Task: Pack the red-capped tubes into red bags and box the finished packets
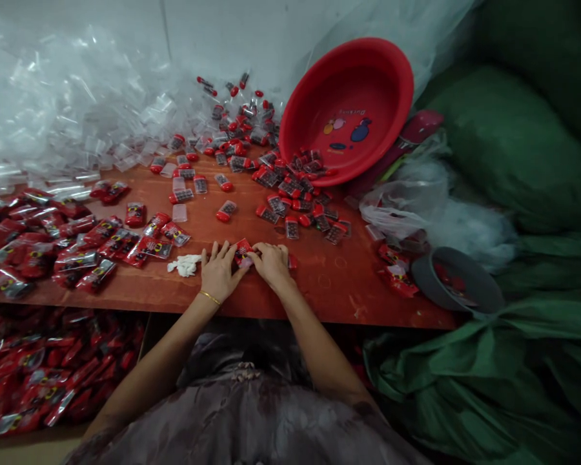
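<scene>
A small red printed packet [243,249] lies between my two hands near the table's front edge. My left hand [217,272], with a gold bangle at the wrist, has its fingers fairly straight on the tabletop; its thumb and forefinger hold the packet's left side. The bent fingers and thumb of my right hand [272,265] grip the right side, hiding part of it. Another bit of red [292,261] shows beside my right fingers, too covered to identify. A crumpled white cloth or tissue [184,265] sits just left of my left hand.
Filled red packets [97,242] are heaped at left; more fill a box [53,368] below. Red-capped clear containers [290,187] spill from a tilted red basin [363,110]. Clear plastic pieces [77,110] pile behind. A grey bowl [458,281] and green sacks [518,148] stand right.
</scene>
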Action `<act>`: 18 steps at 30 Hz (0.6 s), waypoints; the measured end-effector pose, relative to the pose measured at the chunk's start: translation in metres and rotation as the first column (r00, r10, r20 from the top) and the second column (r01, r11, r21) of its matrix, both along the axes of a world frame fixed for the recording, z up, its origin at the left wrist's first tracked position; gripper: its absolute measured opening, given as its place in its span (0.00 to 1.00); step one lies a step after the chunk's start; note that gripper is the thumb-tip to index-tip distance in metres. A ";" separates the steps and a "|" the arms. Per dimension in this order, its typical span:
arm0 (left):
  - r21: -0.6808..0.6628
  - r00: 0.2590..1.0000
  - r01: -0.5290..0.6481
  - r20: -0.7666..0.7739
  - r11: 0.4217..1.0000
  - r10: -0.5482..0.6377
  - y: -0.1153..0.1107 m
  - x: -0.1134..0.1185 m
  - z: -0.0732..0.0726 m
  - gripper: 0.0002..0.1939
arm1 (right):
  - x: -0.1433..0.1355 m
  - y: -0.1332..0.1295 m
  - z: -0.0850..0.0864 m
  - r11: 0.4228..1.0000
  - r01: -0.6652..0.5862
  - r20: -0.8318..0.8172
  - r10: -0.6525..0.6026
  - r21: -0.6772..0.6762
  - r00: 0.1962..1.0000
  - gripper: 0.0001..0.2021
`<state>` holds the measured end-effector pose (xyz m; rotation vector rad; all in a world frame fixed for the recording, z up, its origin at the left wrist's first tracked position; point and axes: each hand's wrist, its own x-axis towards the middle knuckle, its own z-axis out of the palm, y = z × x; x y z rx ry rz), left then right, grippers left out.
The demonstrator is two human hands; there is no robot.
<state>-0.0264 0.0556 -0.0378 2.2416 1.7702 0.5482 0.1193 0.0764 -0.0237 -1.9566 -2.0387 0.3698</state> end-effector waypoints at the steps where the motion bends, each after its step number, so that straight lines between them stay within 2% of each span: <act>1: 0.000 1.000 0.004 -0.005 1.000 -0.004 0.000 -0.001 -0.001 0.29 | 0.001 0.000 0.000 1.000 0.002 -0.006 -0.002 -0.008 1.000 0.09; 3: 0.001 1.000 0.002 -0.007 1.000 -0.002 -0.001 -0.002 -0.002 0.30 | 0.001 -0.001 -0.002 1.000 0.012 -0.027 -0.012 0.006 1.000 0.09; 6: 0.046 0.998 -0.033 0.056 0.998 0.030 -0.004 -0.004 0.001 0.31 | 0.002 -0.005 -0.004 0.988 0.043 -0.084 -0.031 0.148 0.996 0.09; 8: 0.106 0.984 -0.078 0.165 0.991 0.059 -0.005 -0.005 0.007 0.32 | 0.003 -0.008 -0.005 0.962 0.072 -0.153 -0.032 0.264 0.988 0.10; 10: 0.118 0.941 -0.127 0.329 0.985 0.082 -0.004 -0.006 0.014 0.32 | 0.003 -0.011 -0.005 0.938 0.110 -0.266 -0.019 0.329 0.964 0.10; 12: 0.024 0.841 -0.113 0.535 0.993 0.083 -0.001 -0.004 0.020 0.29 | 0.002 -0.013 -0.004 0.932 0.146 -0.422 0.008 0.331 0.907 0.11; 14: -0.114 0.675 -0.023 0.731 0.993 0.100 0.004 -0.001 0.024 0.23 | -0.001 -0.015 -0.004 0.946 0.148 -0.585 0.052 0.289 0.809 0.13; 16: -0.201 0.509 0.058 0.849 0.978 0.144 0.008 0.004 0.025 0.17 | -0.004 -0.018 -0.003 0.966 0.118 -0.713 0.086 0.232 0.696 0.14; 18: -0.232 0.404 0.056 0.895 0.971 0.191 0.009 0.009 0.026 0.15 | -0.008 -0.023 -0.002 0.978 0.084 -0.767 0.094 0.189 0.634 0.14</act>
